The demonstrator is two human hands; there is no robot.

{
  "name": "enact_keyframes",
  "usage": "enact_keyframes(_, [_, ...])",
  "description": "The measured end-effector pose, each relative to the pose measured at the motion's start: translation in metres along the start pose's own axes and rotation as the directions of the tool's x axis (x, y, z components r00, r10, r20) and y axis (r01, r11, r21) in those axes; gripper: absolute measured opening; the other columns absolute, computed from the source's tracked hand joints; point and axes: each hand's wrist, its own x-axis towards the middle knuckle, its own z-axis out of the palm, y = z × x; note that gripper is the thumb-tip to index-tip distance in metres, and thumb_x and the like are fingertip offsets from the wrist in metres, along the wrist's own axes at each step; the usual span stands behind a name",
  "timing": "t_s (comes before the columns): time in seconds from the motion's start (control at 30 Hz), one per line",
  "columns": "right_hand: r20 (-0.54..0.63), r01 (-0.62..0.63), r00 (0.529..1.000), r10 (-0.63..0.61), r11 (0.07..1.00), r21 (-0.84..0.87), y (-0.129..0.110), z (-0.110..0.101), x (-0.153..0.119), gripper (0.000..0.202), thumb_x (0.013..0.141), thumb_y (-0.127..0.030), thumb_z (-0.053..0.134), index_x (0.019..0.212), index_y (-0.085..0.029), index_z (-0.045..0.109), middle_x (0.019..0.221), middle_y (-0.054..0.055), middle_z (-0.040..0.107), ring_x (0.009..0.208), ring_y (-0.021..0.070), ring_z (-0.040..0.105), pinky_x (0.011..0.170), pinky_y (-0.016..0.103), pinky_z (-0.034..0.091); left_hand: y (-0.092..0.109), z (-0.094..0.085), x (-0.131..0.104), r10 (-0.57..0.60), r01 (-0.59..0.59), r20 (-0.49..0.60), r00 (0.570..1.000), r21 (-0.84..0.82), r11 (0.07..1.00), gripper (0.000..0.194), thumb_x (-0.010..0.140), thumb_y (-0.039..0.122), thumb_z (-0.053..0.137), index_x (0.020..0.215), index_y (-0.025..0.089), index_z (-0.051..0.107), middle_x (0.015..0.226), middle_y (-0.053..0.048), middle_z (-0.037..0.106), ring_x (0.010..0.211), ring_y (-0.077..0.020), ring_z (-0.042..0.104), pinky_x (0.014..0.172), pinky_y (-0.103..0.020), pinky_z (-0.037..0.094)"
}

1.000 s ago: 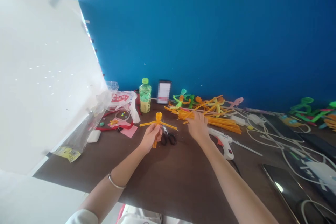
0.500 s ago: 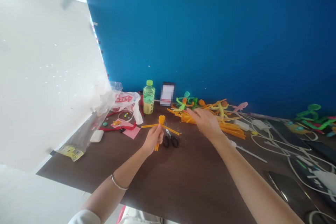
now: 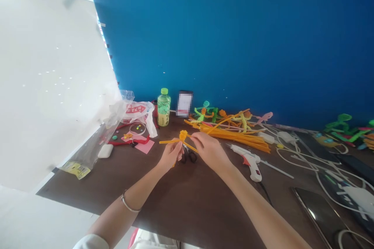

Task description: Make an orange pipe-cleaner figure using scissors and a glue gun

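change of state: the right hand [image 3: 212,151] now stands at the orange figure [image 3: 183,135]; half a second ago it was over the bundle of orange stems [image 3: 242,138]. both hands therefore appear to be engaged on the one workpiece.

workpiece position: the figure is held upright above the table [image 3: 187,202], with the scissors [image 3: 191,157] behind and below it. fingers, left hand [image 3: 170,153]: closed around the body, just under the head. fingers, right hand: narrow, thumb and fingertip appearing to pinch a short orange end beside the head; whether this end is loose or part of the figure cannot be told. the glue gun [image 3: 251,162] lies to the right, apart from both hands.

containers: the bottle [image 3: 164,108] stands upright, green cap fitted. the clear round dish [image 3: 130,127] holds small coloured balls. the printed plastic bag [image 3: 138,109] lies crumpled, contents hidden. the clear packet [image 3: 96,151] lies at the table's left edge; its contents cannot be made out
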Motion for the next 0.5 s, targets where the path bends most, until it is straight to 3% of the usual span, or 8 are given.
enact_keyframes(0.17, [-0.022, -0.008, 1.000, 0.010, 0.999, 0.052, -0.007, 0.017, -0.006, 0.020, 0.088, -0.019, 0.036, 0.082, -0.019, 0.055, 0.081, 0.006, 0.057, 0.073, 0.0157, 0.058, 0.067, 0.026, 0.047, 0.003, 0.004, -0.003, 0.071, -0.072, 0.002, 0.997, 0.003, 0.997, 0.032, 0.076, 0.046, 0.054, 0.072, 0.015, 0.049, 0.056, 0.003, 0.045, 0.042, -0.0038, 0.036, 0.044, -0.020, 0.030])
enact_keyframes(0.3, [0.020, -0.008, 1.000, 0.009, 1.000, -0.021, -0.007, 0.024, -0.011, 0.023, 0.088, -0.019, 0.034, 0.082, -0.019, 0.056, 0.081, 0.006, 0.057, 0.072, 0.0151, 0.058, 0.064, 0.025, 0.046, 0.007, 0.005, -0.005, 0.070, -0.068, 0.039, 0.997, -0.059, 0.996, 0.031, 0.073, 0.044, 0.058, 0.079, 0.015, 0.048, 0.062, 0.003, 0.048, 0.044, -0.0028, 0.033, 0.043, -0.019, 0.025])
enact_keyframes(0.5, [0.025, 0.018, 1.000, -0.017, 0.999, -0.042, -0.007, 0.030, -0.015, 0.024, 0.089, -0.019, 0.034, 0.083, -0.019, 0.057, 0.081, 0.005, 0.058, 0.074, 0.0148, 0.059, 0.065, 0.024, 0.046, 0.005, 0.003, -0.005, 0.058, -0.058, 0.009, 0.998, -0.002, 0.998, 0.039, 0.076, 0.050, 0.050, 0.065, 0.013, 0.047, 0.051, 0.005, 0.037, 0.041, -0.0023, 0.025, 0.041, -0.020, 0.017])
